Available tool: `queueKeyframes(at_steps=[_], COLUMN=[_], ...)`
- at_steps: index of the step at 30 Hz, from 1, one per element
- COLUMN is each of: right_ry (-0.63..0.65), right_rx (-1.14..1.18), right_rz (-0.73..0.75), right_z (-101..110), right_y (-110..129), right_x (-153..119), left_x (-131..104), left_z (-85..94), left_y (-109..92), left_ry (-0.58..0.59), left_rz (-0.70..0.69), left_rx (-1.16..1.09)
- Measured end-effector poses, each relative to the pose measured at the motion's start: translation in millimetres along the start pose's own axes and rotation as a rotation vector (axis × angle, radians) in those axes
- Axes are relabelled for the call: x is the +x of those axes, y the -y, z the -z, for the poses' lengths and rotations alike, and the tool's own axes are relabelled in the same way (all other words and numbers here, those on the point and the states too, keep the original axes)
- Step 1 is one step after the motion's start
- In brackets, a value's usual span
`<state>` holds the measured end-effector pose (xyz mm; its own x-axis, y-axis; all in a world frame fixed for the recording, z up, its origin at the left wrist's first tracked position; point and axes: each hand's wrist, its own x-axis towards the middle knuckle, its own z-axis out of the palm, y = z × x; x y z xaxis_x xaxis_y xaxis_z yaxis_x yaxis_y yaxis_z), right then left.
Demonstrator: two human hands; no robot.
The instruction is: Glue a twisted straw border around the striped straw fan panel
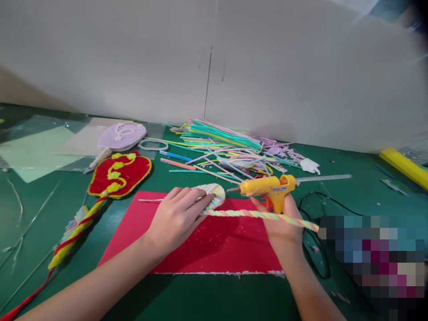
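My left hand (182, 214) presses down on a flat coil of pastel twisted pipe cleaners (218, 195) over a red board. From the coil a long twisted pipe-cleaner strand (247, 214) runs off to the right, passing in front of my right wrist. My right hand (282, 218) is closed round the handle of a yellow hot glue gun (262, 186). Its nozzle points left, close to the coil's right edge; whether it touches, I cannot tell. A clear glue stick (324, 178) sticks out of its back.
The red board (220, 254) lies on a green table. Behind it is a heap of pastel pipe cleaners (224, 138). On the left lie a red fan with yellow flowers (100, 174) and a lilac fan (127, 139). A black cord (326, 269) loops at right.
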<state>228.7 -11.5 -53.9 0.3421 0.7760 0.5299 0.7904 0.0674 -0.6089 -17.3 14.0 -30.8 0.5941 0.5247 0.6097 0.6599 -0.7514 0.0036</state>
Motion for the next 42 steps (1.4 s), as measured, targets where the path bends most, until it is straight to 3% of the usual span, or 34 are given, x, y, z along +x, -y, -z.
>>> queueKeyframes(at_steps=[3, 6, 11, 13, 16, 19, 23, 26, 31, 34, 39, 42], right_ry=[0.027, 0.085, 0.136, 0.176, 0.273, 0.338, 0.372, 0.372, 0.31, 0.276, 0.052, 0.065], right_rx=[-0.002, 0.092, 0.2, 0.183, 0.129, 0.082, 0.024, 0.02, 0.035, 0.086, 0.167, 0.209], right_rz=[-0.143, -0.183, -0.182, -0.129, 0.011, 0.168, 0.317, 0.344, 0.306, 0.285, 0.326, 0.311], right_z=[0.0, 1.3, 4.8, 7.1, 11.3, 15.0, 17.2, 16.7, 15.1, 14.1, 13.0, 15.4], right_y=[3.7, 6.0, 6.5, 8.3, 13.5, 19.0, 23.0, 23.6, 21.0, 18.7, 21.1, 25.3], right_x=[2.2, 5.1, 8.4, 6.8, 2.1, -1.9, -3.1, -2.6, -2.3, -2.7, -3.3, -3.2], left_x=[-1.9, -8.5, -17.4, -6.9, 28.3, 72.0, 117.3, 137.1, 151.4, 152.5, 149.6, 147.0], left_z=[-2.5, -0.6, 26.2, 42.1, 55.3, 42.8, 4.3, -13.2, -19.3, -19.3, -13.9, -10.2], left_y=[-2.5, -1.1, 14.7, 18.5, 14.2, 3.3, -9.9, -19.8, -32.9, -38.4, -46.1, -47.2], left_ry=[0.099, 0.281, 0.492, 0.404, 0.183, 0.134, 0.384, 0.569, 0.702, 0.733, 0.798, 0.794], left_rz=[-0.054, -0.076, -0.026, 0.088, 0.259, 0.431, 0.5, 0.549, 0.416, 0.479, 0.599, 0.617], left_rx=[-0.033, -0.119, -0.328, -0.348, -0.384, -0.543, -1.03, -1.285, -1.301, -1.403, -1.582, -1.614])
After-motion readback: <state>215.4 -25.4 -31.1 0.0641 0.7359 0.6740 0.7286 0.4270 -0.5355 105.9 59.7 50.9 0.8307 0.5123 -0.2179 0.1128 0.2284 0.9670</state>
